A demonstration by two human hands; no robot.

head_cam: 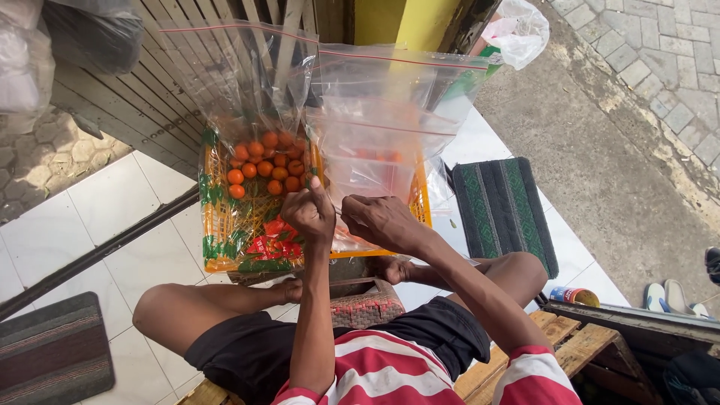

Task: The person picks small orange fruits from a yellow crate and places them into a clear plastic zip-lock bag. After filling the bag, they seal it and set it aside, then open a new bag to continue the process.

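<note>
My left hand (309, 212) and my right hand (381, 220) are close together over a yellow plastic basket (421, 202). Both pinch the lower edges of clear plastic bags held upright. The left bag (247, 82) stands in front of several small orange balls (264, 166) with green and red pieces below them in the basket. The right bag (390, 112) is empty, with a red zip strip at its top. A thin stick shows between my two hands.
A dark green striped mat (501, 210) lies right of the basket on white floor tiles (112, 202). A brown mat (52, 352) is at lower left. A can (573, 295) and sandals (675, 298) sit at right. I sit on a wooden pallet (577, 349).
</note>
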